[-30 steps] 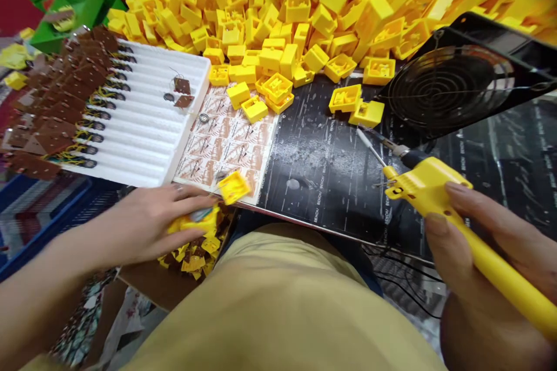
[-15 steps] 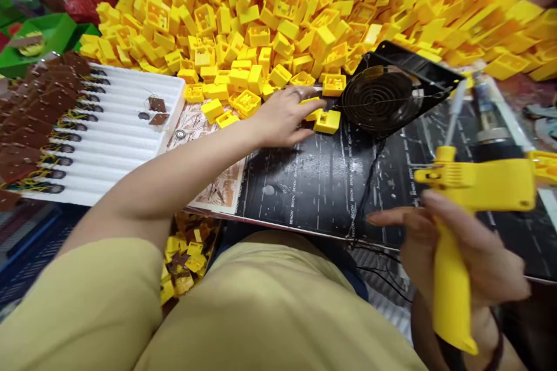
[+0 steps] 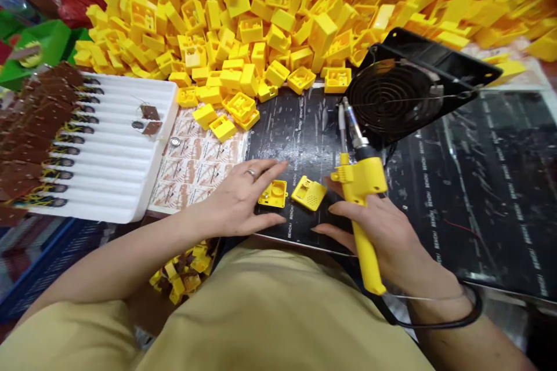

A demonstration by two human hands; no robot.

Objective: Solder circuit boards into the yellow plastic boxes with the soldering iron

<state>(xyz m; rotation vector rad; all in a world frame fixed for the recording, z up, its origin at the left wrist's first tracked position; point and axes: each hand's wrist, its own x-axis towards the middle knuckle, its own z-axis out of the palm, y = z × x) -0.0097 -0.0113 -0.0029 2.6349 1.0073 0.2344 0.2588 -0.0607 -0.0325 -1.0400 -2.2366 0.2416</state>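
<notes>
Two yellow plastic housings lie near the front edge of the black work surface. My left hand (image 3: pixel 243 197) is beside the left housing (image 3: pixel 275 193), palm down with fingers spread around it. The other housing (image 3: pixel 309 193), with a grille of small holes, lies between my two hands. My right hand (image 3: pixel 378 226) holds a yellow soldering tool (image 3: pixel 363 208) against the palm, its metal tip pointing up toward the fan; the thumb and some fingers reach toward the right housing.
A black fan (image 3: pixel 391 93) stands behind the tool. Yellow housings (image 3: pixel 252 29) are heaped across the back. At left, a white foam tray (image 3: pixel 117 151) bears brown boards with wires (image 3: pixel 39 122). A green bin (image 3: pixel 39 49) stands behind it.
My left hand has come back from the heap toward the front edge, and two housings now lie between my hands. My right hand has moved left with the yellow tool.
</notes>
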